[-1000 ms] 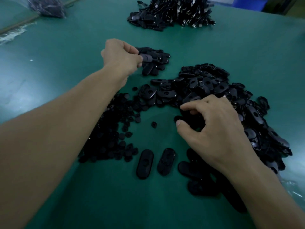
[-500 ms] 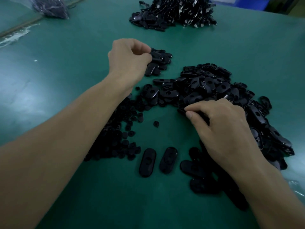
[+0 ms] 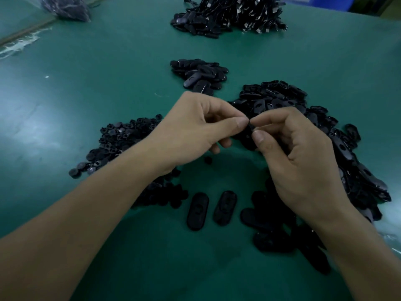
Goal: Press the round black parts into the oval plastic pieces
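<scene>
**Where the two sets of fingertips meet, one black piece is held**

While the hands work over the middle of the green table mat (image 3: 108,83), black heaps crowd round them. A spread of small round black parts (image 3: 121,137) lies under the left forearm, and a bigger heap of oval black plastic pieces (image 3: 282,98) sits behind and beneath the right hand. A little pile of oval pieces (image 3: 199,72) lies farther back, and a mound of black pieces with pale metal ends (image 3: 230,16) sits at the far edge. A clear plastic bag of dark parts (image 3: 65,6) lies at the far left. Toward the near edge a pair of loose oval pieces (image 3: 198,210) lies side by side, and one stray round part (image 3: 208,160) sits just below the left fingers.

A small black piece (image 3: 251,128) is pinched above the mat where the hands meet. Fingers cover most of it, so I cannot tell whether it is round or oval. The left hand (image 3: 195,131) closes thumb and forefinger on its left side, other fingers curled under. The right hand (image 3: 299,157) grips it between forefinger and thumb, knuckles raised.
</scene>
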